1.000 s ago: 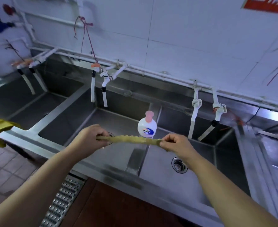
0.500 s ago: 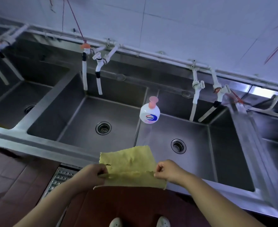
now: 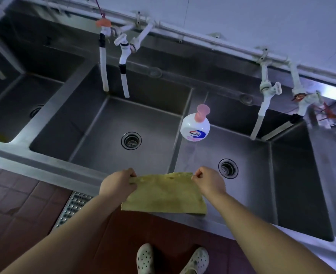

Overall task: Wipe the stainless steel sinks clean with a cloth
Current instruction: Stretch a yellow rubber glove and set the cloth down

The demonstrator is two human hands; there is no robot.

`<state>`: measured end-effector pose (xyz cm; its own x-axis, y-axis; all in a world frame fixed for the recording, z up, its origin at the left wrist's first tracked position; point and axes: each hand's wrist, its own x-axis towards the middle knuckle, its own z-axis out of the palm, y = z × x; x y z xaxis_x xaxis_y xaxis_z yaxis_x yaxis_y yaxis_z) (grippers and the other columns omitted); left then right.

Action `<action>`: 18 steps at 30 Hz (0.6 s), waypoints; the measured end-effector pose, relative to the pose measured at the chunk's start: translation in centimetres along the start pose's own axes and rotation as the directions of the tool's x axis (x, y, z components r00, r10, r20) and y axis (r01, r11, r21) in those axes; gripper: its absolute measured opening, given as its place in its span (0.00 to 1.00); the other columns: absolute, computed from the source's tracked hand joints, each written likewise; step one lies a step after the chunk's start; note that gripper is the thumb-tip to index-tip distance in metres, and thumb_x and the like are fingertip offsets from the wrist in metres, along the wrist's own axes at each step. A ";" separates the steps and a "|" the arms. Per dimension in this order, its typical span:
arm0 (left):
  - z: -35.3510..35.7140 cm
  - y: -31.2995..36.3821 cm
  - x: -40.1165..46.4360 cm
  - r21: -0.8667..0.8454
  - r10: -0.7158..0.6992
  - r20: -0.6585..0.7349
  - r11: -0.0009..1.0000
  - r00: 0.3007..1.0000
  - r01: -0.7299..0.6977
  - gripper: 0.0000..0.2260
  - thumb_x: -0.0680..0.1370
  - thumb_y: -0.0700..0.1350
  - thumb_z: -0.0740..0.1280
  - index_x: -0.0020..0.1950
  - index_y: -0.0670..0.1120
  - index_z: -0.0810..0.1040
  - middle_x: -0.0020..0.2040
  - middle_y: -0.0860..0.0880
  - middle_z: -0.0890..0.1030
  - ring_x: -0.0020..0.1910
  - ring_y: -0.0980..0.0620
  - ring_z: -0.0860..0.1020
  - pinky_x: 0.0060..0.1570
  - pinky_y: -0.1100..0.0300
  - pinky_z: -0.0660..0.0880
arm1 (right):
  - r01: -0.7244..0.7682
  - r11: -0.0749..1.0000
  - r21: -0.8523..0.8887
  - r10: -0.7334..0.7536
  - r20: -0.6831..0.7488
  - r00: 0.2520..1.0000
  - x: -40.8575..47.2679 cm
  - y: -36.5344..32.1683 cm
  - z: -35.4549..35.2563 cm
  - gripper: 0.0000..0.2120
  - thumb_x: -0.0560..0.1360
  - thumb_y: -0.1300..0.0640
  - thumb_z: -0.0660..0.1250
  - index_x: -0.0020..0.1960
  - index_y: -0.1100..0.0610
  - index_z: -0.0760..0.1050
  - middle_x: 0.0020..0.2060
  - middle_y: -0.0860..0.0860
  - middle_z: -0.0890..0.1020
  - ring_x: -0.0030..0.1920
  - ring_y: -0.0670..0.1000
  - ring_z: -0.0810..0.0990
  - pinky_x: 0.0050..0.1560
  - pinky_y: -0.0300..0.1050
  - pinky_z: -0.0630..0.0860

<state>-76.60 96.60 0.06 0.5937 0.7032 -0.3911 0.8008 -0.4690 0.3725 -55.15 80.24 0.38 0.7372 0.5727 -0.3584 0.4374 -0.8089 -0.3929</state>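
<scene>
Stainless steel sinks [image 3: 107, 123] lie ahead; yellow rectangular cloth [image 3: 164, 194], previously bunched and folded, now hangs spread flat over the sinks' front edge. Left hand [image 3: 118, 183] and right hand [image 3: 209, 181] each pinch an upper corner, cloth stretched between them.

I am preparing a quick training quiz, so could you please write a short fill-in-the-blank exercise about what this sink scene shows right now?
1. The yellow cloth is held spread by ____ hands, the left hand and the right hand.
2. The soap bottle has a ____ pump top.
3. The soap bottle stands on the divider between ____ basins.
4. Each of those basins has a round ____ in its floor.

Missing words: both; pink; two; drain
</scene>
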 end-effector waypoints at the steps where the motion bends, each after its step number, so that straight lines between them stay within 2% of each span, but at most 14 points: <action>1: 0.2 -0.1 0.2 -0.004 -0.007 -0.005 1.000 1.000 0.007 0.06 0.73 0.47 0.66 0.48 0.54 0.74 0.35 0.56 0.74 0.34 0.53 0.75 0.26 0.61 0.64 | 0.001 1.000 -0.010 -0.001 -0.009 1.000 0.3 0.1 0.2 0.07 0.73 0.53 0.67 0.37 0.48 0.72 0.34 0.42 0.76 0.38 0.47 0.76 0.31 0.40 0.65; 4: 0.6 -0.4 0.5 -0.025 -0.025 -0.037 0.999 0.999 0.025 0.09 0.72 0.48 0.66 0.52 0.52 0.75 0.38 0.55 0.76 0.38 0.52 0.75 0.30 0.60 0.66 | 0.031 0.998 -0.052 -0.033 -0.034 0.999 0.8 0.0 0.7 0.07 0.74 0.53 0.66 0.37 0.49 0.71 0.35 0.42 0.75 0.40 0.49 0.77 0.32 0.40 0.65; 6: 0.9 -0.5 0.7 -0.024 -0.042 -0.064 0.999 0.997 0.041 0.16 0.72 0.47 0.67 0.59 0.52 0.74 0.50 0.52 0.78 0.51 0.50 0.76 0.43 0.58 0.72 | 0.107 0.987 -0.117 -0.116 -0.073 0.991 1.3 0.0 0.9 0.01 0.73 0.55 0.66 0.44 0.51 0.74 0.44 0.46 0.77 0.49 0.51 0.75 0.42 0.42 0.68; 8: 1.1 -0.6 0.7 -0.054 -0.078 -0.143 0.996 0.987 0.071 0.23 0.72 0.47 0.68 0.67 0.50 0.70 0.61 0.50 0.75 0.63 0.49 0.72 0.57 0.56 0.71 | 0.220 0.955 -0.201 -0.239 -0.073 0.968 1.9 -0.6 1.3 0.10 0.74 0.55 0.66 0.54 0.53 0.75 0.53 0.48 0.74 0.57 0.52 0.70 0.54 0.45 0.68; 10: 1.2 -0.8 0.4 -0.101 -0.103 -0.226 0.992 0.969 0.082 0.24 0.72 0.46 0.69 0.68 0.49 0.70 0.61 0.50 0.74 0.64 0.48 0.71 0.58 0.55 0.71 | 0.363 0.891 -0.273 -0.380 -0.011 0.925 2.4 -2.0 1.9 0.12 0.74 0.53 0.65 0.58 0.52 0.75 0.54 0.49 0.73 0.59 0.52 0.67 0.57 0.45 0.64; 12: 1.4 -1.0 0.0 -0.108 -0.090 -0.239 0.992 0.967 0.066 0.23 0.72 0.46 0.69 0.67 0.49 0.71 0.60 0.50 0.74 0.62 0.49 0.72 0.55 0.55 0.72 | 0.490 0.799 -0.349 -0.491 0.092 0.866 2.7 -3.7 2.9 0.13 0.75 0.50 0.62 0.58 0.52 0.76 0.54 0.49 0.72 0.57 0.52 0.65 0.57 0.46 0.63; 16: 1.5 -1.2 -1.0 -0.092 -0.065 -0.189 0.995 0.980 0.048 0.21 0.74 0.47 0.68 0.67 0.50 0.71 0.60 0.51 0.74 0.63 0.50 0.71 0.58 0.57 0.70 | 0.575 0.651 -0.496 -0.497 0.295 0.816 2.9 -5.4 4.4 0.15 0.76 0.45 0.60 0.53 0.54 0.78 0.53 0.50 0.71 0.55 0.54 0.63 0.56 0.50 0.60; 18: 1.7 -1.1 -2.0 -0.105 -0.053 -0.177 0.994 0.983 0.035 0.20 0.74 0.48 0.68 0.66 0.51 0.71 0.61 0.53 0.74 0.63 0.51 0.72 0.57 0.59 0.69 | 0.588 0.653 -0.477 -0.505 0.303 0.808 2.9 -5.6 4.5 0.11 0.75 0.46 0.64 0.50 0.52 0.78 0.52 0.49 0.72 0.56 0.54 0.63 0.55 0.49 0.60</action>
<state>-78.49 94.76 -1.00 0.5270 0.8106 -0.2553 0.8085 -0.3856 0.4445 -57.80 86.99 -2.32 0.2187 0.9118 -0.3475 0.9648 -0.2555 -0.0630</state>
